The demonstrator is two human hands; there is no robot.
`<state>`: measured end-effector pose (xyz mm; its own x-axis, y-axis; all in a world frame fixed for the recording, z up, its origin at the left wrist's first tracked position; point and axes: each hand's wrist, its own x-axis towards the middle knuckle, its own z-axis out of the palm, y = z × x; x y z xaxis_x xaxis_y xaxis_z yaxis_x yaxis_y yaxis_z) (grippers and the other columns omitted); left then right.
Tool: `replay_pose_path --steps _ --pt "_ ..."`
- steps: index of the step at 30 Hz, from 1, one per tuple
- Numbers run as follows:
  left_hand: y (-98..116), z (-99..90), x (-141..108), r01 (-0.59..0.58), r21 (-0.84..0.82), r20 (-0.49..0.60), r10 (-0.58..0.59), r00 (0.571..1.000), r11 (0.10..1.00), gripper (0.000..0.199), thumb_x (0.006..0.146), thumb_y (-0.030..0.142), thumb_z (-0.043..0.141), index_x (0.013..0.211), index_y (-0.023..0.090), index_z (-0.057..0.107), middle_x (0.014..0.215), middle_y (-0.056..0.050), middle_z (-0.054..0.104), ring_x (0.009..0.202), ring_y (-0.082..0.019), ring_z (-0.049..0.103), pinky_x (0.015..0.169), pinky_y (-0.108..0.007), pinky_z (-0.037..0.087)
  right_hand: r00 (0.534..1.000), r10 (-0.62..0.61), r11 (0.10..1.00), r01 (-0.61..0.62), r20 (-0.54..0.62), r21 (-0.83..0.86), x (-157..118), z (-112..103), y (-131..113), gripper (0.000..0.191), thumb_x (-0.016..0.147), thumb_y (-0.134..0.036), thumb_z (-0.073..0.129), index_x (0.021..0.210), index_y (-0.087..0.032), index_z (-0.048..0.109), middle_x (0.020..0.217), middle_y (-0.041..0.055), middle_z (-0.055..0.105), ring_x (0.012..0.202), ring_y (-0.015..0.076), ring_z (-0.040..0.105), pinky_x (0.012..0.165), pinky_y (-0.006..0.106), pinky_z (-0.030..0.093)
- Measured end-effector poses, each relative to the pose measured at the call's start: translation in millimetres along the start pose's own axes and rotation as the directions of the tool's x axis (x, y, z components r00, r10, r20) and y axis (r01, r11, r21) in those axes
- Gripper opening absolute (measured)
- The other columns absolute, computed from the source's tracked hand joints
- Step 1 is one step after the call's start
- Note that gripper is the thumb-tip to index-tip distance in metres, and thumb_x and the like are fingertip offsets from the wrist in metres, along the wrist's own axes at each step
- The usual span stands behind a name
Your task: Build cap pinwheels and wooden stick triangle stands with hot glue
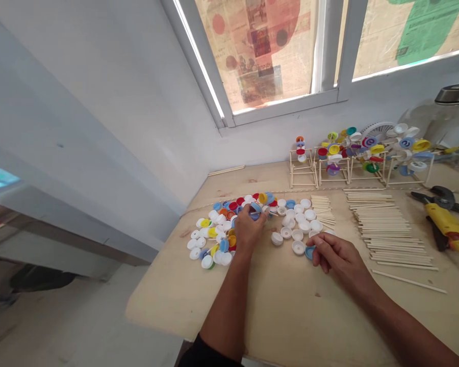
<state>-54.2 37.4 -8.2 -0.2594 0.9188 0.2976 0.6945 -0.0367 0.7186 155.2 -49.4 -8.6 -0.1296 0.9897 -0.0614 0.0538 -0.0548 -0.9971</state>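
My left hand (pixel 248 228) reaches over the pile of bottle caps, its fingers closed around a light blue bottle cap (pixel 256 207). A short stick end and a white cap show by those fingertips; whether they are held too, I cannot tell. Lower and to the right, my right hand (pixel 338 257) pinches another blue bottle cap (pixel 309 252) just above or on the table, beside a white cap (pixel 299 247). Many loose caps in white, red, yellow, orange and blue lie around the left hand. More white caps (pixel 300 218) are spread between both hands.
Thin wooden sticks (pixel 392 229) lie in rows on the right, with shorter sticks (pixel 323 211) nearer the caps. A yellow glue gun (pixel 449 227) and dark pliers (pixel 441 199) rest at the right edge. Stick frames carrying cap wheels (pixel 333 160) stand along the wall.
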Motion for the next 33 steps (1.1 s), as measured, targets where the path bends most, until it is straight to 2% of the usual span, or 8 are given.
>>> replay_pose_path --steps 12,19,27,33 --pt "2.7 -1.9 -2.6 -0.053 -0.010 0.052 0.053 0.997 0.999 0.024 0.068 0.037 0.069 0.082 0.020 0.063 0.078 -0.003 0.067 0.068 -0.018 0.061 0.063 -0.029 0.044 1.000 0.005 1.000 -0.005 -0.006 0.004 -0.7 0.4 -0.6 0.041 0.084 -0.055 0.050 0.084 -0.016 0.062 0.060 -0.0004 0.058 0.047 0.0083 0.043 0.047 0.023 0.037" --pt "6.3 0.1 -5.0 -0.060 0.090 0.047 0.056 0.997 0.994 0.016 0.069 0.032 0.067 0.077 0.021 0.060 0.075 -0.002 0.065 0.072 -0.020 0.061 0.065 -0.029 0.043 1.000 0.014 1.000 -0.014 0.004 0.003 -0.7 0.7 -1.0 0.041 0.083 -0.056 0.049 0.080 -0.017 0.061 0.059 -0.0011 0.057 0.045 0.0077 0.042 0.046 0.023 0.036" --pt "6.7 0.4 -5.7 -0.050 0.117 0.037 0.046 0.998 0.992 0.029 0.069 0.037 0.070 0.093 0.021 0.064 0.087 -0.003 0.069 0.082 -0.021 0.064 0.074 -0.033 0.046 1.000 0.022 1.000 -0.022 -0.002 0.007 -0.9 1.4 -0.5 0.043 0.083 -0.056 0.050 0.085 -0.016 0.062 0.059 -0.0013 0.057 0.046 0.0074 0.042 0.046 0.023 0.036" --pt "9.9 0.2 -7.0 -0.043 0.149 0.051 0.036 0.998 0.988 0.033 0.069 0.027 0.070 0.101 0.022 0.064 0.093 -0.003 0.071 0.086 -0.021 0.065 0.079 -0.034 0.047 1.000 0.023 1.000 -0.023 0.005 0.000 -0.7 1.1 0.3 0.041 0.083 -0.056 0.049 0.081 -0.016 0.060 0.060 -0.0015 0.057 0.046 0.0071 0.041 0.046 0.023 0.035"
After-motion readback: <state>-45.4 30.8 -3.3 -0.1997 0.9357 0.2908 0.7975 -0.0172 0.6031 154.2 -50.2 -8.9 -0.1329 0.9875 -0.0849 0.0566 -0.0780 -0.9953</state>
